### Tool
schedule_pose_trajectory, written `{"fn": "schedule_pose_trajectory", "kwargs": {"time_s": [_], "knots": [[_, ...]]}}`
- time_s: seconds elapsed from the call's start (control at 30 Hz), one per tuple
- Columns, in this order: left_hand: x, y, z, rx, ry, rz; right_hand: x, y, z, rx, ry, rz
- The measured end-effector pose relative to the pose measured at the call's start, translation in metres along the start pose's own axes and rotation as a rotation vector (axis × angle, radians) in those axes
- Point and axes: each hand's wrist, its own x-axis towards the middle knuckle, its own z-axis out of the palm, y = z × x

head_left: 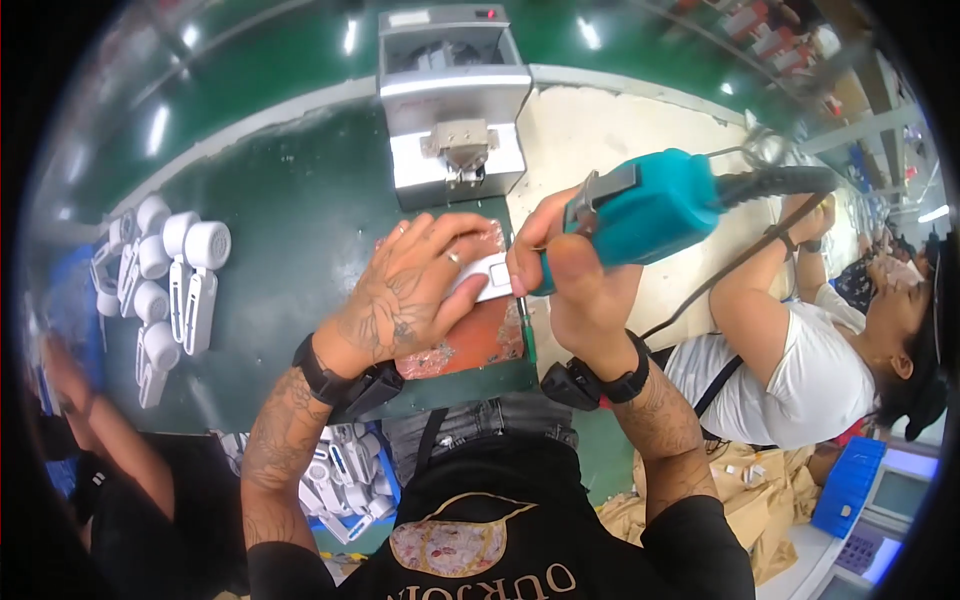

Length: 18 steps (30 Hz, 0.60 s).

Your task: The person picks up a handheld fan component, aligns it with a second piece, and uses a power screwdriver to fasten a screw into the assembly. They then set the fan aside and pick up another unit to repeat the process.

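My right hand [590, 285] is wrapped round a teal corded electric screwdriver [655, 205], its front end tilted down to the left. My left hand [405, 290] presses a white plastic part [492, 276] with a rectangular outline on it against a worn orange-brown pad [465, 345]. The screwdriver's front end is close to the right end of this part, but my right fingers hide whether they touch. Beside the pad's right edge lies a thin hand screwdriver with a green handle [528, 338].
A grey metal machine [455, 110], probably a screw feeder, stands at the far side. Several white round-headed devices [190, 280] lie on the left of the green table [290, 230]. More fill a blue bin [385, 490] below. Co-workers sit on both sides; a black cable [720, 265] hangs at right.
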Motion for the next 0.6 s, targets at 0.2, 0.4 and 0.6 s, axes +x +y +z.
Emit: {"fn": "schedule_pose_trajectory", "kwargs": {"time_s": [0.2, 0.4, 0.6], "knots": [[-0.023, 0.026, -0.003, 0.223, 0.005, 0.125, 0.023, -0.042, -0.013, 0.207, 0.189, -0.264], [-0.039, 0.038, -0.011, -0.196, 0.021, -0.182, 0.055, -0.052, -0.073, 0.256, 0.258, -0.374], [-0.114, -0.006, -0.031, -0.827, 0.796, -0.926, 0.072, -0.006, -0.088, -0.030, 0.458, -0.360]]}}
